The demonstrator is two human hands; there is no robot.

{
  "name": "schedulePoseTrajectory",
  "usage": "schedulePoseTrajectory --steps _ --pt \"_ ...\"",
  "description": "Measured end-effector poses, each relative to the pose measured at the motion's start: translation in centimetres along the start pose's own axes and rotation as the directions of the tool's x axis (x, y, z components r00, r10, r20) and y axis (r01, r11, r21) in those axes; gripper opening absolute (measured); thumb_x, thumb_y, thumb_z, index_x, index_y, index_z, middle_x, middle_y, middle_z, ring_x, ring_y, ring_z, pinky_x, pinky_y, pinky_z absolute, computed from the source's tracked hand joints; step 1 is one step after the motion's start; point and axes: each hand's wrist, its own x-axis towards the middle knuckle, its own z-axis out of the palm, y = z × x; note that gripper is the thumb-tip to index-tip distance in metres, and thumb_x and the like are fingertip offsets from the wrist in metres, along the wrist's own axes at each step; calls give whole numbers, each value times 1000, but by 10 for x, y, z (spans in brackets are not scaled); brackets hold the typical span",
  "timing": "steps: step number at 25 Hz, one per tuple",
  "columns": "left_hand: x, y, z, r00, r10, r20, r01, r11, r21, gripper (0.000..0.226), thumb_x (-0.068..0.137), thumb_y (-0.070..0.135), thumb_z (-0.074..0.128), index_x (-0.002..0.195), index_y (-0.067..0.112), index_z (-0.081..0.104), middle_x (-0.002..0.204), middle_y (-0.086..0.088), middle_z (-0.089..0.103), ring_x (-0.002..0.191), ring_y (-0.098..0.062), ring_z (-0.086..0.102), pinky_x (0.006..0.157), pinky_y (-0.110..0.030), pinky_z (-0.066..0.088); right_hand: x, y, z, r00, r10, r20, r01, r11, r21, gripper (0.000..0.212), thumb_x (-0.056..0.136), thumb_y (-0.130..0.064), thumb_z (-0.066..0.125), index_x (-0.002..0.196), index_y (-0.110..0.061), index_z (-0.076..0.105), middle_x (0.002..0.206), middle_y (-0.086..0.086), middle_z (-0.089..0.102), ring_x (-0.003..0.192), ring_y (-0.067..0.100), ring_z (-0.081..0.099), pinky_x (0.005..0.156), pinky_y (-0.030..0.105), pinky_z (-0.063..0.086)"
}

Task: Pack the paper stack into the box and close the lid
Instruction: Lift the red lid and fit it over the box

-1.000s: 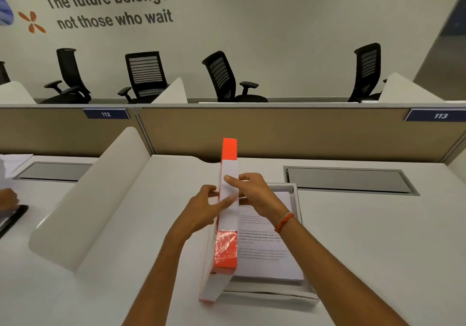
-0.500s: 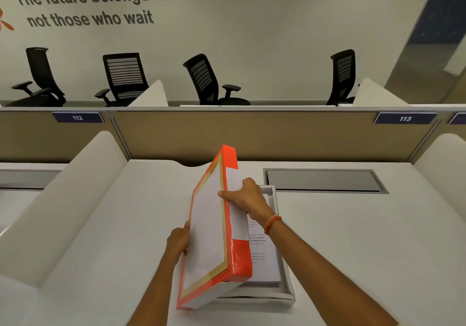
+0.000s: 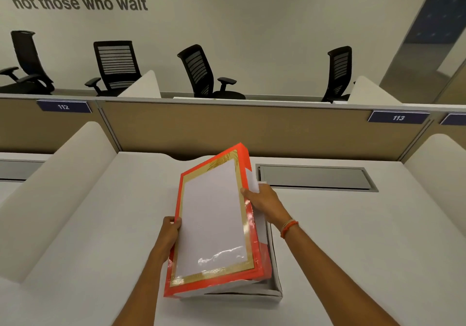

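White worktop (image 3: 353,237), tan partition (image 3: 227,129) far; four black chairs (image 3: 201,73) beyond; wall (image 3: 252,23) with slogan lettering.

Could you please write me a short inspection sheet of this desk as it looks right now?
Surface: white desk, with a grey hatch set into it.
Job's things: orange lid tilted over the white box, not yet shut; paper stack hidden.
Clutter: nothing seen.
Hands: left hand grips the lid's left edge; right hand holds its right edge.
Cables: nothing seen.
Surroundings: tan partition, white dividers, black office chairs.
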Motion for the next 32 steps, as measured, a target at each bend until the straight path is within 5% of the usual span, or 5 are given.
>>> schedulePoseTrajectory --steps 8,19,23,27,32 --pt "4 4 32 986 161 39 -165 970 178 47 101 36 35 144 17 31 141 -9 48 121 -28 51 104 -48 42 15 81 -29 980 184 -68 -181 982 48 42 87 -44 65 104 -6 57 91 4 64 77 16 64 57 20 48" --pt "21 -8 54 970 222 -101 -170 911 375 48 99 36 39 143 17 35 129 -16 55 116 -37 56 100 -55 46 29 130 -23 962 266 -64 -263 964 43 34 92 -40 58 98 -7 55 84 2 59 76 15 60 66 21 48" --pt "32 -19 56 975 195 -107 -136 903 408 52 98 43 37 144 20 33 129 -16 55 116 -37 57 101 -58 45 29 133 -22 965 247 -87 -252 967 -48 31 95 -39 54 75 -16 51 76 -2 56 69 11 58 61 17 46" --pt "25 -14 64 970 193 -148 -103 878 467 52 99 39 36 146 17 31 129 -20 52 117 -39 53 102 -56 43 33 141 -18 975 199 -94 -213 963 -165 40 95 -39 54 117 -6 57 115 10 61 106 26 62 93 31 51" --pt "9 -16 71 932 337 -133 -175 739 650 56 101 34 33 153 22 19 150 -14 34 132 -37 42 101 -58 40 25 147 -8 987 -103 -125 39 899 -437 59 99 -28 48 152 -15 25 157 6 26 140 26 37 106 35 45"
